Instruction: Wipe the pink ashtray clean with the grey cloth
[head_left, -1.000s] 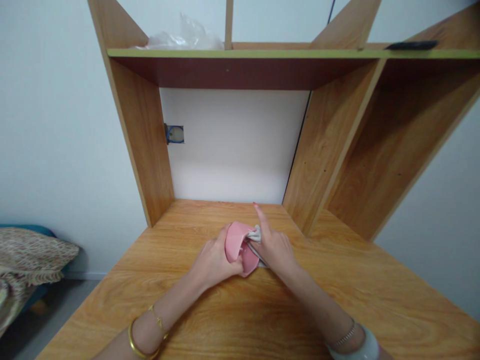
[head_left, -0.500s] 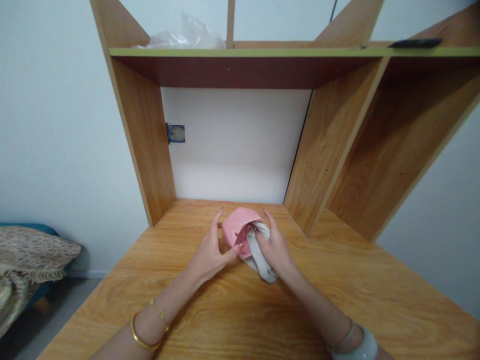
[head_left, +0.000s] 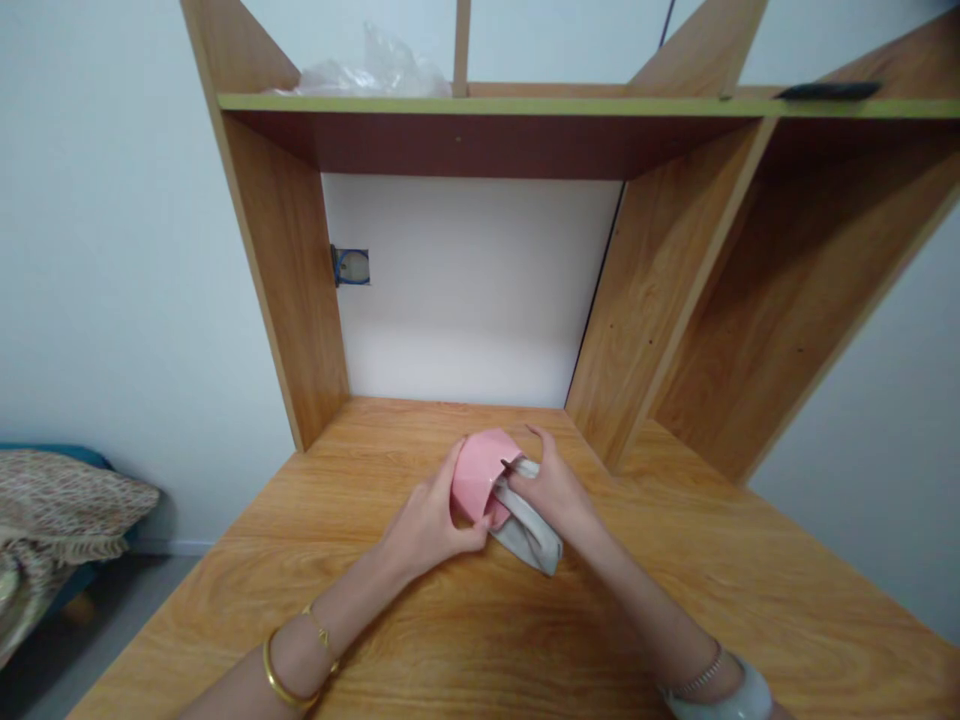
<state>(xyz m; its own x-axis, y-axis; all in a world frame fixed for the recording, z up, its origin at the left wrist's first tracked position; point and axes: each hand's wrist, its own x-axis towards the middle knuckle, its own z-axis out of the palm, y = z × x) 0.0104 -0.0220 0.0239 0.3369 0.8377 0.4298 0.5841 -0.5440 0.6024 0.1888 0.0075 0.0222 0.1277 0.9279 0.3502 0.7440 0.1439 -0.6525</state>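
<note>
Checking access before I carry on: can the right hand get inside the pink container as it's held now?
Probably yes: the left hand holds the pink container open toward the right hand, which has the grey cloth right there; nothing visible blocks the way.

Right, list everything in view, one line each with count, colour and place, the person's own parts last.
Bowl: one, pink, tilted between the hands
Cloth: one, light grey, at the bowl's mouth
Desk: one, wood-brown, under the hands
Shelf unit: one, wood-brown with green edge, at the desk's back
Plastic bag: one, clear, upper shelf, left
Flat item: one, black, upper shelf, right; unclear what
Wall box: one, greyish with blue wire, back wall
Blanket: one, beige-brown, far left
Bracelets: four, two gold (left arm), one silvery, one pale (right)
Left hand: one, on the bowl
Right hand: one, on the cloth
</note>
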